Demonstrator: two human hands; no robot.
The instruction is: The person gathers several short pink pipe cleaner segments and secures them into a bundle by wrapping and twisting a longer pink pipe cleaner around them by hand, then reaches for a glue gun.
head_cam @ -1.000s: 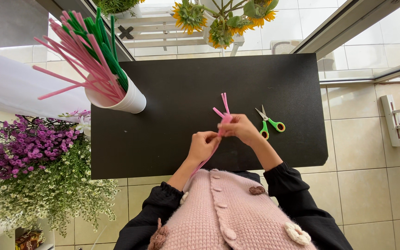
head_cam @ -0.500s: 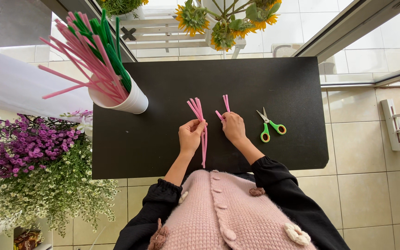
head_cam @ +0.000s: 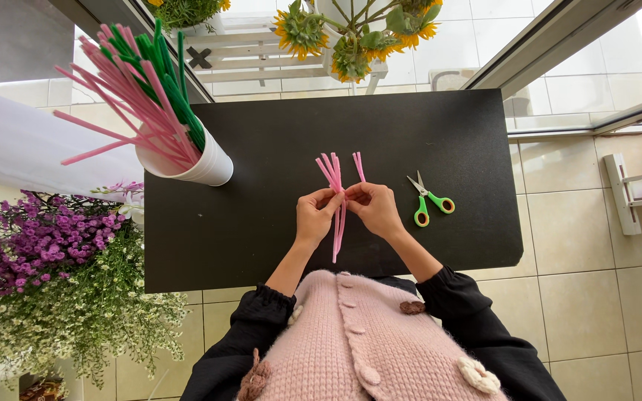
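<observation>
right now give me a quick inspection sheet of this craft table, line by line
surface: black table, matte, set over a tiled floor
job's things: bundle of pink pipe cleaners held over the table; white cup of pink and green pipe cleaners at the table's left edge
clutter: green-handled scissors lying open, right of the hands
grippers: left hand and right hand both pinch the pink bundle at mid-length
cables: nothing seen
surroundings: purple and white flowers to the left, sunflowers beyond the far edge, small white shelf at right
</observation>
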